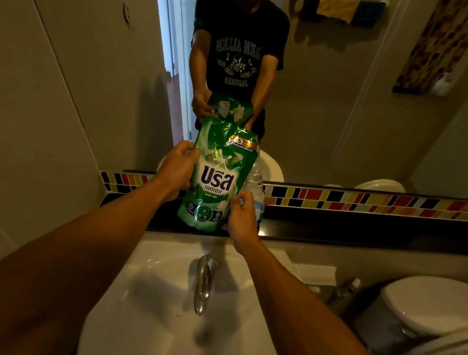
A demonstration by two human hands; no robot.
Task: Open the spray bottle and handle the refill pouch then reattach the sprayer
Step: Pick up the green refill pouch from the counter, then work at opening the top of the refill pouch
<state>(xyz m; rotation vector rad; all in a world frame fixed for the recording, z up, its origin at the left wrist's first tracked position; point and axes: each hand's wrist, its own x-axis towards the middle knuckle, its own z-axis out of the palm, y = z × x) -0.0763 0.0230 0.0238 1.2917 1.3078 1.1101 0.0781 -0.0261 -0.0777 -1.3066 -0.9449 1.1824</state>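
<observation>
A green refill pouch (217,175) with white and purple lettering is held upright above the black ledge, in front of the mirror. My left hand (176,169) grips its left edge near the middle. My right hand (244,217) pinches its lower right corner. Behind the pouch, on the right, a clear plastic bottle (257,180) stands on the ledge, mostly hidden by the pouch. No sprayer head is in sight.
A white sink (158,292) with a chrome tap (203,283) lies below my arms. The black ledge (368,233) with a coloured tile strip runs under the mirror. A toilet (431,316) stands to the right. The mirror reflects a person holding the pouch.
</observation>
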